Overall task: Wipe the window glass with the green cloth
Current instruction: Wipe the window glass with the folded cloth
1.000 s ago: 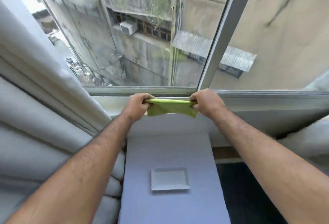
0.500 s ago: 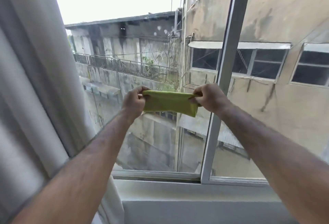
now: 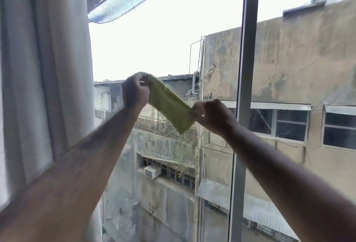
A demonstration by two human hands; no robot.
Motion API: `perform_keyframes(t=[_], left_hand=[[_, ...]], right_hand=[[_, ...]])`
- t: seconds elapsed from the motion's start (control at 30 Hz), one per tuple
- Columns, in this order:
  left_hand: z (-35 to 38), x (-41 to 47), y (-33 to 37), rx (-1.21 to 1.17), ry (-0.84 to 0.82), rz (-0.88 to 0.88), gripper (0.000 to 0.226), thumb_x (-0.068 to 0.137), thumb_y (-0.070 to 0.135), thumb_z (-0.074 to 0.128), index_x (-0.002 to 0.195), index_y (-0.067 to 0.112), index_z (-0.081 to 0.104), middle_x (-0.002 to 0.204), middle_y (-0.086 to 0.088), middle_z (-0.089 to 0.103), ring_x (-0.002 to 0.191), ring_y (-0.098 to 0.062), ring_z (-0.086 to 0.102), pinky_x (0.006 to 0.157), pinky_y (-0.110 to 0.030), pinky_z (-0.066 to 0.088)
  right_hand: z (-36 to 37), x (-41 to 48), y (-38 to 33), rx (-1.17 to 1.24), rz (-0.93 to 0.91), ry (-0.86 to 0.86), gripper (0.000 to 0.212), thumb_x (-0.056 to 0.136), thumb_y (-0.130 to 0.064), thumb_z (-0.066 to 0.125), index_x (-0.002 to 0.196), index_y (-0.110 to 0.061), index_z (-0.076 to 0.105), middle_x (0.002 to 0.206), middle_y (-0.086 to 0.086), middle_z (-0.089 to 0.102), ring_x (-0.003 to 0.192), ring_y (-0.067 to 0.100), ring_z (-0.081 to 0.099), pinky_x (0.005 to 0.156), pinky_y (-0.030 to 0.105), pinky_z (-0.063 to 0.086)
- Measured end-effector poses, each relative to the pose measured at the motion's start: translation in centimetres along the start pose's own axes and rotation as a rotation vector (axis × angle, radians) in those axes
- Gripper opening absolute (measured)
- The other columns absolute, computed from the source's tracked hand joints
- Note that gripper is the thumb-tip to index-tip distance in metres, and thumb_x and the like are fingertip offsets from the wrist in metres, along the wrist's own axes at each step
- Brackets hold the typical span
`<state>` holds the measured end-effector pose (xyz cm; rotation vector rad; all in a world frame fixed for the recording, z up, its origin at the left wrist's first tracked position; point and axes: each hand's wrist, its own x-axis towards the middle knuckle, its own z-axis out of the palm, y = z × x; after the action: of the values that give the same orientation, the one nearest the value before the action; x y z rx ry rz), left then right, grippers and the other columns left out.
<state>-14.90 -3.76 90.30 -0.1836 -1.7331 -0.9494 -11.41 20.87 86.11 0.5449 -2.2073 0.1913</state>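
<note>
Green cloth [image 3: 169, 105] taut btwn both grips: left hand [image 3: 134, 91] higher, right hand [image 3: 212, 115] lower.

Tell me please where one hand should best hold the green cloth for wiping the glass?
Probably the middle of the cloth, from the room side, palm flat behind it. It is now a folded band, stretched slantwise between the left hand and right hand; end grips leave the broad face unsupported against the glass.
</note>
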Motion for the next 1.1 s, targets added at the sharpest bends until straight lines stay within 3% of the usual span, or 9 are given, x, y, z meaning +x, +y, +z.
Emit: perform_keyframes(t=[0.1,0.2,0.37,0.53,0.63,0.7,0.83,0.93,1.1], left_hand=[[-0.1,4.0,0.9,0.131,-0.075,0.171,0.033,0.094,-0.007,0.061,0.120,0.006,0.076,0.119,-0.018,0.079,0.116,-0.034,0.072,0.106,-0.044,0.058],[0.6,6.0,1.3,0.310,-0.060,0.278,0.034,0.092,-0.005,0.066,0.114,0.018,0.079,0.108,-0.011,0.079,0.117,-0.033,0.064,0.101,-0.051,0.052],[3.4,6.4,-0.7,0.420,-0.114,0.345,0.034,0.090,-0.014,0.057,0.100,0.011,0.076,0.094,-0.013,0.080,0.087,-0.029,0.073,0.073,-0.037,0.057],[7.3,5.7,-3.3,0.387,-0.167,0.354,0.027,0.087,-0.016,0.058,0.088,0.008,0.069,0.094,-0.012,0.073,0.076,-0.017,0.063,0.070,-0.024,0.050],[9.4,5.1,-5.5,0.300,-0.032,0.380,0.025,0.092,-0.007,0.063,0.115,0.004,0.066,0.118,-0.020,0.069,0.097,-0.029,0.072,0.079,-0.029,0.060],[10.6,4.0,-7.5,0.230,0.054,0.371,0.043,0.096,0.002,0.067,0.136,-0.002,0.053,0.139,-0.026,0.058,0.119,-0.037,0.066,0.092,-0.039,0.061],[12.9,0.4,-11.9,0.301,-0.013,0.494,0.063,0.105,0.024,0.062,0.158,0.002,0.036,0.168,-0.020,0.036,0.156,-0.038,0.036,0.127,-0.052,0.037],[14.3,-1.3,-13.6,0.369,0.091,0.468,0.055,0.109,0.036,0.045,0.160,0.020,0.033,0.169,-0.003,0.033,0.161,-0.032,0.025,0.133,-0.062,0.012],[17.7,-1.5,-9.9,0.108,0.299,0.172,0.047,0.112,0.022,0.047,0.158,0.018,0.040,0.165,-0.006,0.041,0.160,-0.033,0.027,0.129,-0.059,0.029]], right_hand=[[-1.0,0.9,2.9,-0.148,-0.096,0.211,0.046,0.100,-0.043,0.069,0.129,-0.008,0.072,0.140,0.014,0.073,0.133,0.027,0.069,0.104,0.045,0.064],[-1.7,2.3,7.5,-0.256,-0.037,0.364,0.056,0.099,-0.036,0.071,0.142,-0.002,0.062,0.159,0.020,0.056,0.157,0.032,0.043,0.121,0.045,0.048],[1.3,3.8,13.7,-0.304,0.206,0.362,0.102,0.097,-0.045,0.072,0.166,0.007,0.018,0.177,0.027,0.012,0.167,0.038,0.013,0.135,0.054,0.028],[5.0,3.4,17.8,-0.362,0.150,0.410,0.105,0.096,-0.044,0.071,0.167,0.007,0.014,0.179,0.024,0.004,0.169,0.035,0.007,0.137,0.051,0.021],[6.1,2.8,19.6,-0.399,0.087,0.476,0.093,0.101,-0.037,0.067,0.168,0.003,0.017,0.179,0.022,0.009,0.169,0.034,0.010,0.138,0.051,0.019],[6.8,2.6,20.2,-0.404,0.099,0.528,0.087,0.104,-0.042,0.056,0.169,0.001,0.017,0.180,0.021,0.010,0.169,0.032,0.011,0.137,0.051,0.019],[7.3,2.8,20.6,-0.406,0.085,0.545,0.085,0.107,-0.047,0.044,0.170,0.000,0.012,0.181,0.018,0.007,0.169,0.031,0.008,0.138,0.049,0.017],[7.6,2.8,20.9,-0.415,0.077,0.566,0.084,0.107,-0.047,0.043,0.170,0.000,0.012,0.181,0.018,0.007,0.170,0.030,0.007,0.138,0.048,0.017],[7.9,2.9,21.0,-0.423,0.071,0.583,0.082,0.108,-0.047,0.041,0.169,0.001,0.014,0.180,0.019,0.009,0.169,0.031,0.009,0.138,0.048,0.017]])
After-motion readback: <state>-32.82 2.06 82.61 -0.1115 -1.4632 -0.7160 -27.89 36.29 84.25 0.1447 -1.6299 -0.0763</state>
